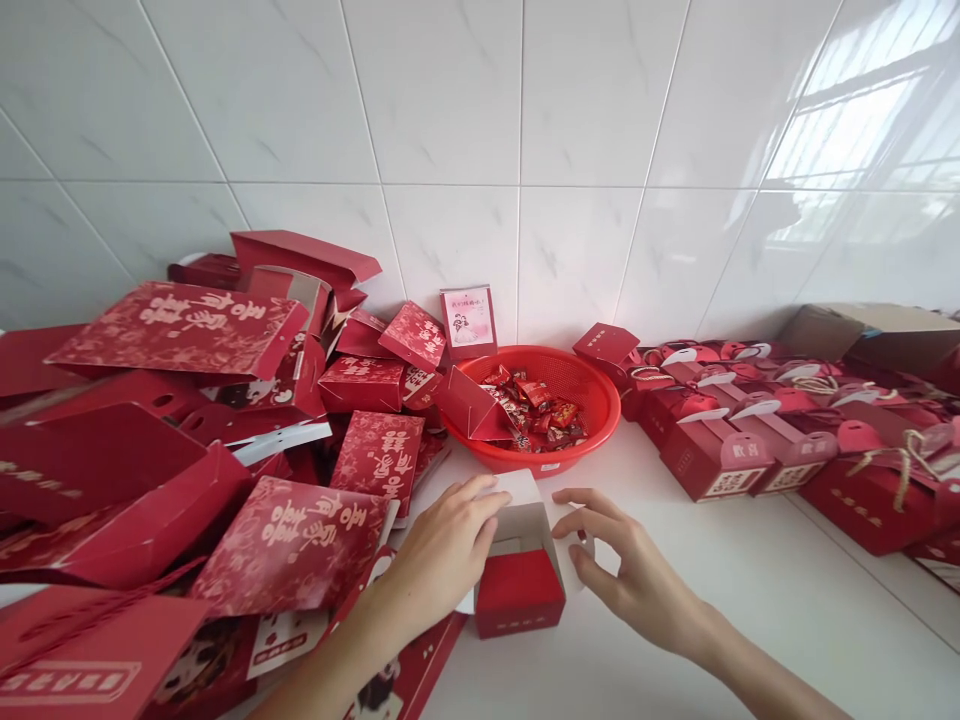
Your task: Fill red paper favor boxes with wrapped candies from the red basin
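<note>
A small red gift box point(521, 590) with a white inside stands on the white table, its top open and a white flap point(521, 487) raised at the back. My left hand point(452, 540) lies along the box's left side, fingers stretched toward the back flap. On the right, my right hand point(626, 560) is at the side flap, its fingers apart and bent; whether they touch the flap I cannot tell. Behind the box sits a red plastic basket point(596, 440) of wrapped candies point(536, 400). A part-folded red box point(476, 405) rests in it.
Flat and part-folded red boxes point(292, 545) are heaped on the left, reaching under my left forearm. Closed red boxes with handles point(716, 455) stand in rows at the right. A small picture card point(470, 318) leans on the tiled wall point(450, 120). A brown carton point(877, 330) is at the far right.
</note>
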`<state>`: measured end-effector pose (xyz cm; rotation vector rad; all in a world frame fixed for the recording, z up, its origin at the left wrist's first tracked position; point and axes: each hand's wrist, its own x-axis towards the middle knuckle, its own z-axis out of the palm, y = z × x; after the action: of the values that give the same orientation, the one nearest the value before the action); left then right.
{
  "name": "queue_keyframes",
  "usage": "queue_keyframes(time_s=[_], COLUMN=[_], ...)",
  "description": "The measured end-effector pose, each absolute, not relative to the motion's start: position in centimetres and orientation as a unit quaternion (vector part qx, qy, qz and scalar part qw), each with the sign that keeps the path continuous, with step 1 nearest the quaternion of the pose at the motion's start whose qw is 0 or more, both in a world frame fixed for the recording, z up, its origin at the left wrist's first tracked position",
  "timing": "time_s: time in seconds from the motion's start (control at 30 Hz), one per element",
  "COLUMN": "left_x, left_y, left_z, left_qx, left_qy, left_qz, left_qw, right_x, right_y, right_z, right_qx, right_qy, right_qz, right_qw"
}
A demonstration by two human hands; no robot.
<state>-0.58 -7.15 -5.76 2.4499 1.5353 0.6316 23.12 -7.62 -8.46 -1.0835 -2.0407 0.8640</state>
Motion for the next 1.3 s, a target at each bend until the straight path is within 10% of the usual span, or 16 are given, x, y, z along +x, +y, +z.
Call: queue_keyframes(time_s=[0.8, 1.03, 1.3], left_x=[-2.8, -1.1, 0.2], left_y=[-5.8, -8.2, -8.4], left_z=[-4.3, -4.2, -4.2], left_qx=[0.787, 0.800, 0.806], left_qy=[0.494, 0.530, 0.519], left_qz=[0.134, 0.023, 0.082], left_qw=[0.344, 0.281, 0.271], right_x=[22.9, 23.4, 19.5], right_y=[-8.6, 0.2, 14.2], right_z=[-9.6, -3.6, -3.1], right_qx=[-0.393, -0.349, -0.462], right_qy=[-0.799, -0.847, -0.877], right_qz=[0.252, 0.163, 0.127], right_qw=[0.379, 0.365, -0.025])
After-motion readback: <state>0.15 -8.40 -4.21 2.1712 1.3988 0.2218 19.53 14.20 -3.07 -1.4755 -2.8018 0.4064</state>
